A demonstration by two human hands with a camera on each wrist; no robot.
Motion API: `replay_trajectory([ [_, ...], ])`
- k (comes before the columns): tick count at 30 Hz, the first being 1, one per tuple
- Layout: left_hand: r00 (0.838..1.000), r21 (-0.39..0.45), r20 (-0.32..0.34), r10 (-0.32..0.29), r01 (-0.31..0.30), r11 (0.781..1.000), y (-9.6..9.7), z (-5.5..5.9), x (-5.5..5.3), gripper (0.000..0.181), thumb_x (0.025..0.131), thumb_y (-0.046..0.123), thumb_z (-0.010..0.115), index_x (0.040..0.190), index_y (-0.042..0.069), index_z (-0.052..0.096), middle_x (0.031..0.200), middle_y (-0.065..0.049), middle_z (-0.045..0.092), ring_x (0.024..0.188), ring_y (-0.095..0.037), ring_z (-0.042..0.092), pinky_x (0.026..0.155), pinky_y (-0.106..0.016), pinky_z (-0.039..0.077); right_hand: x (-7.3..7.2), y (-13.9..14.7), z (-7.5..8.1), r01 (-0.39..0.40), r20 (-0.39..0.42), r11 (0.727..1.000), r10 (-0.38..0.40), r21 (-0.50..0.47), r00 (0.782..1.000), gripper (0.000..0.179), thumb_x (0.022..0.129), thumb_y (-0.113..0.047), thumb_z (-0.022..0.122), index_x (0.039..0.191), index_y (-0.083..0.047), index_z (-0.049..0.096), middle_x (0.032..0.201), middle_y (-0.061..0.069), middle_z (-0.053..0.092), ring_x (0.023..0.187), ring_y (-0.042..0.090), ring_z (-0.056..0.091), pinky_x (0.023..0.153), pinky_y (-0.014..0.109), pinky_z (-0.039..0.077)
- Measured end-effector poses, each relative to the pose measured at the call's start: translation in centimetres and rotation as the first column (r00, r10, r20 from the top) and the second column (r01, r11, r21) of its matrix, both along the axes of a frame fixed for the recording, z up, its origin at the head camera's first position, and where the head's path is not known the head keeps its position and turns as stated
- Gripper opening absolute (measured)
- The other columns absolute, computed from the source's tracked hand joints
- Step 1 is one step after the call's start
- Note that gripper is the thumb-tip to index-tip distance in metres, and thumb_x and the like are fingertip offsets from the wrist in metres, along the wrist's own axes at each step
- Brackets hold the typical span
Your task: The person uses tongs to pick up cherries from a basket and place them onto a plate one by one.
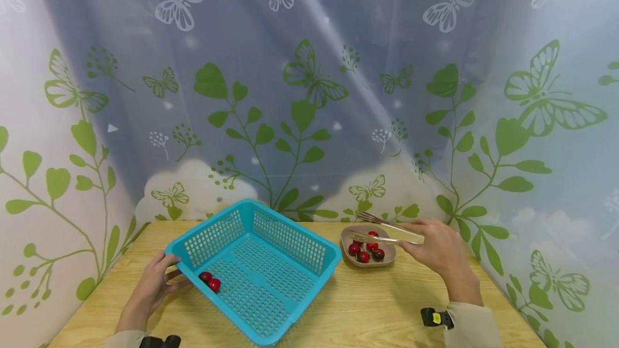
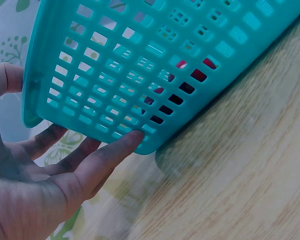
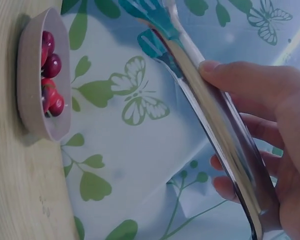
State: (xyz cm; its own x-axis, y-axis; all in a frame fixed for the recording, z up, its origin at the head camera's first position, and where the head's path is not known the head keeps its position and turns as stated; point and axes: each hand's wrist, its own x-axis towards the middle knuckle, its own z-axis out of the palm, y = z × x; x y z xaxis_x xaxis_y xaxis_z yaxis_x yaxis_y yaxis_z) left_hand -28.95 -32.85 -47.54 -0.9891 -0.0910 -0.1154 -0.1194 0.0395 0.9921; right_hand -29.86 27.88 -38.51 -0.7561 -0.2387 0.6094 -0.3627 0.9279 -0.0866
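My left hand (image 1: 151, 286) holds the left corner of a blue plastic basket (image 1: 309, 297), with fingers at its rim and its perforated wall. Two dark red cherries (image 1: 210, 282) lie inside, near that corner. My right hand (image 1: 437, 246) grips a pair of metal tongs (image 3: 210, 105), thumb along one arm and fingers around the other. The tongs' two tips are spread apart with nothing between them, above a small beige bowl (image 1: 345, 240). Several cherries (image 1: 364, 256) sit in this bowl, to the right of the basket.
Both containers stand on a light wooden table (image 1: 372, 305). Close behind it hangs a curtain (image 1: 271, 138) printed with leaves and butterflies, which also closes in the left and right sides. The bowl is near the table's back edge.
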Motion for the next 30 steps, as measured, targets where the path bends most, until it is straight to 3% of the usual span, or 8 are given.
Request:
replay_trajectory([
  [9,1.0,0.017,-0.005,-0.01,0.01,1.0,-0.1,-0.1,-0.1,0.065,0.107,0.025,0.037,0.163,0.005,0.012,0.155,-0.026,0.023,0.147,-0.057,0.03,0.1,-0.044,0.063,0.7,-1.2,0.6,-0.139,-0.102,0.99,0.14,0.013,0.985,0.035,0.074,-0.028,0.091,0.104,-0.012,0.083,0.105,0.009,0.077,0.083,0.028,0.072,0.056,0.038,0.06],
  [15,1.0,0.026,0.011,0.007,-0.008,1.0,0.1,0.0,0.0,0.065,0.106,0.024,0.038,0.163,0.005,0.012,0.156,-0.027,0.022,0.147,-0.056,0.031,0.1,-0.045,0.063,0.9,-2.6,0.9,-0.281,-0.19,0.959,0.281,0.028,0.941,0.035,0.071,-0.021,0.092,0.102,-0.011,0.083,0.1,0.006,0.076,0.085,0.025,0.071,0.062,0.038,0.061],
  [20,1.0,0.028,0.007,0.011,-0.012,1.0,0.0,-0.1,0.1,0.062,0.107,0.024,0.038,0.161,0.005,0.016,0.153,-0.024,0.026,0.145,-0.053,0.035,0.099,-0.044,0.063,0.6,-4.1,1.0,-0.379,-0.214,0.925,0.372,0.008,0.903,0.036,0.068,-0.02,0.093,0.102,-0.011,0.083,0.096,0.003,0.075,0.081,0.019,0.069,0.06,0.031,0.058],
  [30,1.0,0.021,0.0,0.0,0.0,1.0,0.0,-0.1,0.1,0.062,0.108,0.024,0.037,0.162,0.006,0.014,0.153,-0.023,0.026,0.144,-0.053,0.035,0.099,-0.044,0.063,-0.2,-6.4,1.3,-0.456,-0.223,0.89,0.443,-0.006,0.868,0.033,0.072,-0.021,0.09,0.102,-0.012,0.083,0.097,0.004,0.075,0.078,0.016,0.068,0.061,0.028,0.059],
])
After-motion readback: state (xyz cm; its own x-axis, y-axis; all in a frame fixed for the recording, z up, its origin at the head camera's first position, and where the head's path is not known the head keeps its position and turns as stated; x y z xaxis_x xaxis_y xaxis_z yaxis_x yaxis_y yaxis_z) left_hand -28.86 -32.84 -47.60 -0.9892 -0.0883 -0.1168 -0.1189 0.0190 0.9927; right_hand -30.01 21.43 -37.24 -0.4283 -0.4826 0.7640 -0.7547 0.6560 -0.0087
